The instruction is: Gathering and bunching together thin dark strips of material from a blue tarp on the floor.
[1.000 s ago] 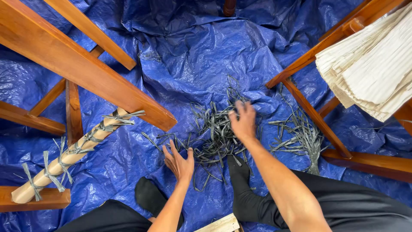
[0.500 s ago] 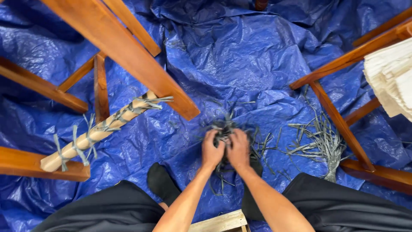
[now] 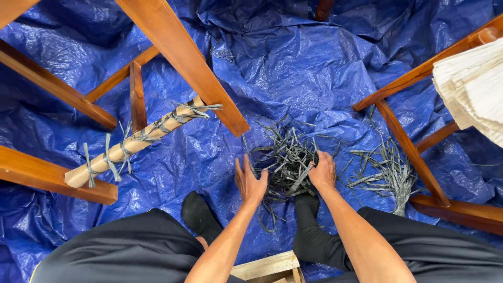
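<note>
A loose heap of dark grey-green strips lies on the blue tarpaulin in front of my feet. My right hand is closed on the right side of the heap, gripping strips. My left hand is at the heap's left edge with fingers spread and palm turned towards the strips, holding nothing. A second, smaller bunch of the same strips lies to the right, against a wooden leg.
Brown wooden frame beams cross the upper left, and another frame stands at right. A tan roll tied with strips rests on the left frame. Pale stacked sheets sit at the right edge. A pale wooden block is between my legs.
One second ago my hands were apart over the strips; half a second ago both were pressed together on the heap. Now the left has opened and drawn left, while the right still grips strips.
</note>
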